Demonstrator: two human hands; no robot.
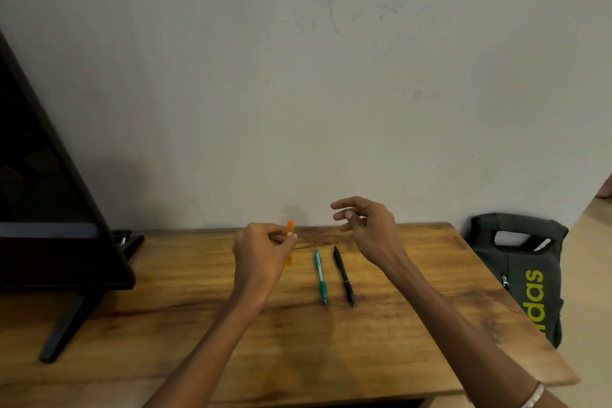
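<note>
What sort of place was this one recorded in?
Probably a home desk: wooden table against a bare wall, flat screen on a stand, and an orange pen in the left hand.

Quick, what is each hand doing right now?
Left hand: pinching the orange pen.
Right hand: open, holding nothing.

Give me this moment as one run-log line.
left hand: pinches orange pen, upright | right hand: open, holds nothing | teal pen, black pen: side by side on table
</note>
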